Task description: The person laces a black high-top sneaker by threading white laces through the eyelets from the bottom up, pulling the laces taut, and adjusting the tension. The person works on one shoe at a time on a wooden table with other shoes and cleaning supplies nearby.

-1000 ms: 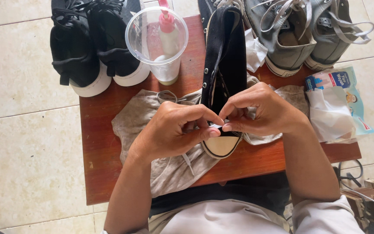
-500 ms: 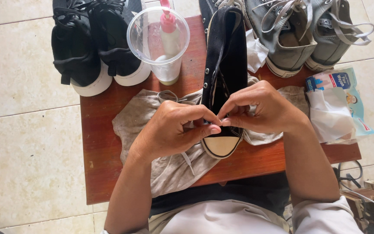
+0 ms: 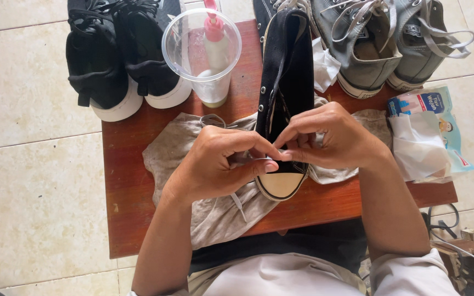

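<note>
A small reddish wooden table (image 3: 138,192) stands on pale floor tiles (image 3: 34,181), seen from above my lap. At its far left corner sit 2 black sneakers with white soles (image 3: 119,60), toes toward me. Just right of them, along the far edge, a clear plastic cup (image 3: 201,49) holds a white bottle with a pink cap (image 3: 213,52). A stained grey cloth (image 3: 215,211) is spread across the middle of the table, reaching the near edge.

My left hand (image 3: 220,164) rests over that cloth, thumb and forefinger pressed together on a white shoelace (image 3: 237,203) whose loose end trails toward me. On the cloth, at the table's centre, lies a black high-top canvas shoe (image 3: 287,82), its cream toe cap pointing at the near edge. My right hand (image 3: 333,137) meets the left over the shoe's front eyelets, fingertips closed around the same lace; what exactly they pinch is hidden under the fingers.

At the far right corner stand 2 grey canvas shoes (image 3: 382,44) with loose laces, crumpled white tissue (image 3: 325,63) beside them. A pale blue wet-wipe packet (image 3: 432,134) lies at the right edge.
</note>
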